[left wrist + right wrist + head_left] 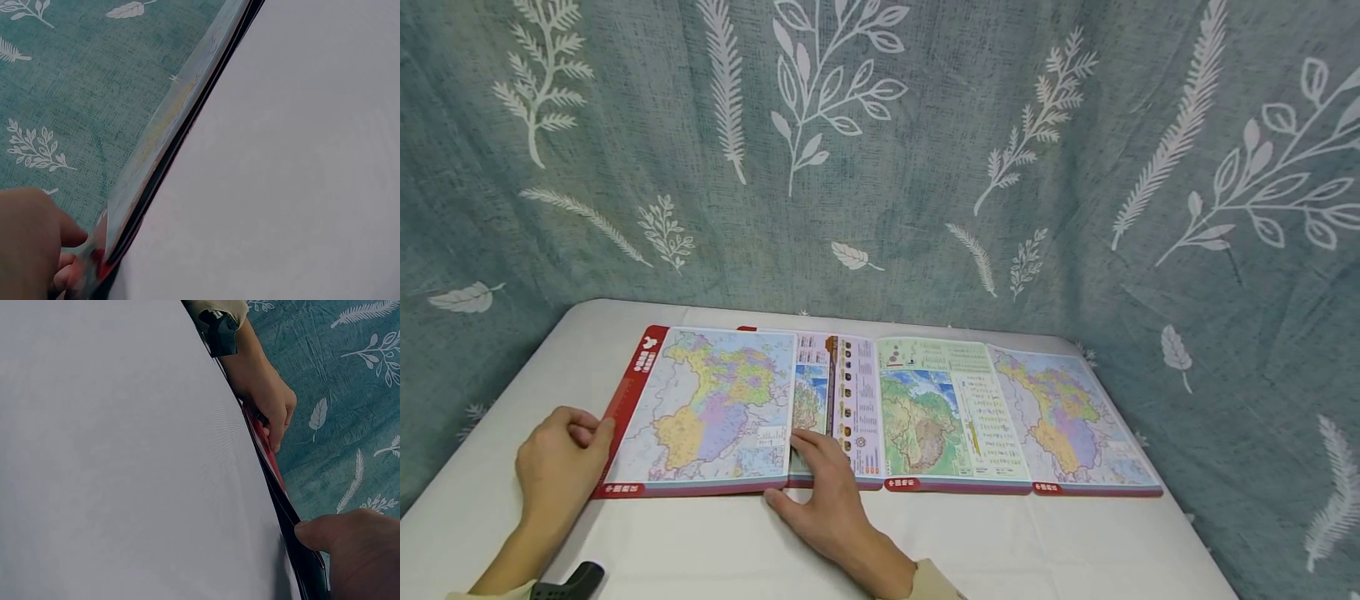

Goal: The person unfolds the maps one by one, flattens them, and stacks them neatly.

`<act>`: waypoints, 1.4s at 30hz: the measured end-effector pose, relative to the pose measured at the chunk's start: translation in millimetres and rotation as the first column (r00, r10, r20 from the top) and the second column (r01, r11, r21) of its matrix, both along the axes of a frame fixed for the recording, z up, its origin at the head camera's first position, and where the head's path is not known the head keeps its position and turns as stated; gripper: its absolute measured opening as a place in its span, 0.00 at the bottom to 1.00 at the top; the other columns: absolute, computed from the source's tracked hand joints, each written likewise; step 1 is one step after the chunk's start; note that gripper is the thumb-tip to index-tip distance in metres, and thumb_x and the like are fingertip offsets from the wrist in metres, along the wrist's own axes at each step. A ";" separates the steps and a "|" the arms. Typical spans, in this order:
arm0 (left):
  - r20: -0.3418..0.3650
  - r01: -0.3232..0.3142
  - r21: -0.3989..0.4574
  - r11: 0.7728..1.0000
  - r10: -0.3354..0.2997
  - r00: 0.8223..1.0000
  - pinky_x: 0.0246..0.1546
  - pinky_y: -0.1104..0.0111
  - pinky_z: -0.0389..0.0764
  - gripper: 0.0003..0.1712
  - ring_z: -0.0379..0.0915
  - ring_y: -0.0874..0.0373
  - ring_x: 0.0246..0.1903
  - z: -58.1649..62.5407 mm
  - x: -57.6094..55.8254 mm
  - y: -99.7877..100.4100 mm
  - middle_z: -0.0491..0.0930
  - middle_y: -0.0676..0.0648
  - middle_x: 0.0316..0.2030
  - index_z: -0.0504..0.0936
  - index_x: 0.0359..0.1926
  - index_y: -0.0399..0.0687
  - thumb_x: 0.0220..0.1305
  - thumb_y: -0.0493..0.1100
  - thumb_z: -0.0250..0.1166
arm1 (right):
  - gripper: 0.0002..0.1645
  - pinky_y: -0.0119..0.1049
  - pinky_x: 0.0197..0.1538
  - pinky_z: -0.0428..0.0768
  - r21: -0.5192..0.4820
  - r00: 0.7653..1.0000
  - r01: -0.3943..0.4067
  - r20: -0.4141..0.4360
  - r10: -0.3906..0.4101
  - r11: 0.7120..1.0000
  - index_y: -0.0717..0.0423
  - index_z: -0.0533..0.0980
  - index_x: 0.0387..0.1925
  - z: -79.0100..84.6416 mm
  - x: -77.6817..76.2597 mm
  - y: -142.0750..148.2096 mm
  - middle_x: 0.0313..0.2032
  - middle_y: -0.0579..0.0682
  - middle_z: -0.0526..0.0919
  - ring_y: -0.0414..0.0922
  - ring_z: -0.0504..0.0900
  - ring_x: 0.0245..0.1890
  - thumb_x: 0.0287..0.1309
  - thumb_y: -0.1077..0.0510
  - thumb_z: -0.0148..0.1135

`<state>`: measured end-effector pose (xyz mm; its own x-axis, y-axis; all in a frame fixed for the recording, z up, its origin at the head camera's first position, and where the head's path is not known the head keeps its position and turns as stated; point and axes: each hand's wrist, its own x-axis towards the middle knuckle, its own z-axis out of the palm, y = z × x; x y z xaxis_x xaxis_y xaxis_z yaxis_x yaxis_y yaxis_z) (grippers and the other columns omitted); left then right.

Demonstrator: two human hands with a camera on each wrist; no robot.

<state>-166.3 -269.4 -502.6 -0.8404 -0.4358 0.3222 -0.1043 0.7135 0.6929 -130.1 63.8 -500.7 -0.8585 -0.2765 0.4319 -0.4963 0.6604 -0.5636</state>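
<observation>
The grip of the left hand [563,457] pinches the red border [628,392] of a glossy, multicoloured paper fold-out map [936,425] on the white-covered table [1097,546]; the right hand [826,504] holds its left leaf [718,404] by the near corner. Three panels lie spread; that leaf overlaps one, so folding looks partial.

Head view | fine map print [988,408]: illegible | right sleeve [931,583]: cut off

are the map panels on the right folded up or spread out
Spread out: the green panel and the rightmost map panel lie face up, side by side.
</observation>
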 end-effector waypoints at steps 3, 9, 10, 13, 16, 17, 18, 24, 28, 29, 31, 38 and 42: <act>-0.010 0.010 -0.007 1.000 -0.010 1.000 0.34 0.58 0.61 0.14 0.70 0.47 0.27 -0.3 0.3 2.6 0.78 0.40 0.24 0.81 0.39 0.33 0.66 0.41 0.71 | 0.41 0.45 0.67 0.76 0.000 1.000 -0.002 0.014 0.002 1.000 0.59 0.77 0.66 0.1 1.1 4.2 0.66 0.50 0.79 0.47 0.77 0.66 0.54 0.47 0.80; -0.003 0.047 -0.032 0.998 -0.047 0.999 0.32 0.63 0.62 0.14 0.69 0.50 0.26 0.4 1.8 9.0 0.78 0.42 0.24 0.81 0.39 0.34 0.65 0.42 0.73 | 0.41 0.46 0.69 0.74 -0.011 0.999 -0.004 0.054 0.004 1.000 0.60 0.77 0.67 0.7 3.5 15.9 0.67 0.51 0.77 0.48 0.74 0.69 0.55 0.48 0.80; -0.006 0.053 -0.036 0.998 -0.053 0.999 0.31 0.64 0.62 0.14 0.69 0.50 0.26 0.3 2.1 10.4 0.78 0.42 0.24 0.81 0.39 0.34 0.65 0.42 0.73 | 0.41 0.46 0.70 0.74 -0.012 0.998 -0.001 0.063 0.002 1.000 0.60 0.77 0.67 1.0 3.9 17.7 0.68 0.51 0.77 0.48 0.74 0.69 0.55 0.48 0.80; -0.014 0.067 -0.039 0.997 -0.068 0.998 0.30 0.66 0.63 0.14 0.69 0.50 0.26 0.0 2.9 14.8 0.78 0.43 0.24 0.81 0.38 0.35 0.63 0.41 0.74 | 0.41 0.47 0.70 0.74 -0.010 0.997 0.005 0.079 -0.004 1.000 0.59 0.77 0.67 1.4 4.6 22.5 0.68 0.50 0.77 0.48 0.73 0.70 0.56 0.48 0.79; -0.021 0.083 -0.032 0.996 -0.084 0.996 0.29 0.68 0.64 0.14 0.69 0.51 0.26 0.0 3.9 18.0 0.78 0.44 0.24 0.81 0.38 0.35 0.62 0.42 0.75 | 0.41 0.48 0.69 0.74 -0.022 0.996 0.008 0.090 -0.006 1.000 0.59 0.77 0.67 2.4 5.1 26.1 0.68 0.50 0.76 0.49 0.73 0.70 0.55 0.48 0.79; -0.021 0.087 -0.033 0.996 -0.088 0.996 0.28 0.69 0.64 0.15 0.70 0.51 0.26 0.1 3.9 19.1 0.78 0.44 0.24 0.81 0.38 0.35 0.62 0.42 0.76 | 0.41 0.48 0.68 0.74 -0.024 0.996 0.008 0.088 -0.006 1.000 0.59 0.77 0.67 2.3 5.2 27.5 0.68 0.50 0.77 0.49 0.74 0.70 0.55 0.48 0.79; -0.022 0.092 -0.034 0.995 -0.093 0.995 0.28 0.69 0.64 0.15 0.70 0.52 0.26 0.2 3.8 20.0 0.78 0.44 0.24 0.81 0.38 0.36 0.62 0.42 0.76 | 0.41 0.48 0.68 0.75 -0.031 0.996 0.009 0.091 -0.006 0.999 0.59 0.77 0.67 2.5 5.3 28.9 0.68 0.50 0.77 0.49 0.74 0.70 0.55 0.49 0.80; -0.054 0.130 -0.055 0.990 -0.133 0.990 0.27 0.72 0.64 0.14 0.67 0.57 0.24 0.3 3.8 24.4 0.77 0.46 0.23 0.82 0.37 0.37 0.60 0.41 0.77 | 0.41 0.47 0.67 0.76 -0.035 0.996 0.013 0.092 -0.009 0.999 0.60 0.77 0.67 1.3 7.0 37.7 0.68 0.49 0.77 0.48 0.75 0.68 0.54 0.50 0.80; -0.074 0.149 -0.055 0.987 -0.152 0.986 0.27 0.73 0.63 0.13 0.66 0.61 0.23 0.5 4.7 27.9 0.78 0.47 0.24 0.82 0.37 0.39 0.59 0.40 0.78 | 0.41 0.47 0.68 0.75 -0.042 0.994 0.020 0.108 -0.015 0.999 0.60 0.77 0.67 1.5 8.1 42.4 0.69 0.50 0.76 0.48 0.74 0.70 0.53 0.51 0.80; -0.075 0.153 -0.053 0.987 -0.157 0.985 0.26 0.74 0.63 0.13 0.66 0.61 0.23 0.7 5.1 29.1 0.78 0.47 0.24 0.82 0.37 0.39 0.59 0.40 0.78 | 0.41 0.48 0.68 0.75 -0.040 0.994 0.021 0.106 -0.016 0.999 0.60 0.77 0.67 1.7 8.3 43.6 0.68 0.50 0.76 0.48 0.74 0.70 0.53 0.51 0.80; -0.072 0.164 -0.053 0.985 -0.167 0.983 0.26 0.74 0.64 0.13 0.66 0.61 0.24 1.1 6.2 31.4 0.78 0.47 0.24 0.82 0.38 0.39 0.59 0.40 0.78 | 0.41 0.48 0.69 0.74 -0.039 0.993 0.022 0.114 -0.017 0.999 0.60 0.77 0.67 2.1 8.3 46.1 0.69 0.50 0.76 0.49 0.73 0.71 0.53 0.51 0.81; -0.041 0.214 -0.047 0.976 -0.215 0.976 0.26 0.73 0.66 0.15 0.67 0.59 0.25 2.3 7.8 37.8 0.78 0.48 0.25 0.82 0.40 0.39 0.59 0.42 0.79 | 0.42 0.48 0.69 0.74 -0.038 0.991 0.023 0.132 -0.018 0.999 0.60 0.77 0.68 3.7 8.7 57.1 0.70 0.49 0.75 0.48 0.73 0.71 0.54 0.50 0.81; -0.042 0.256 -0.062 0.965 -0.259 0.965 0.26 0.73 0.66 0.16 0.66 0.60 0.26 4.1 8.3 40.3 0.77 0.49 0.25 0.82 0.41 0.39 0.60 0.43 0.79 | 0.42 0.47 0.70 0.74 -0.035 0.992 0.026 0.128 -0.021 0.999 0.59 0.77 0.68 4.2 8.8 63.8 0.70 0.49 0.75 0.47 0.73 0.71 0.53 0.50 0.81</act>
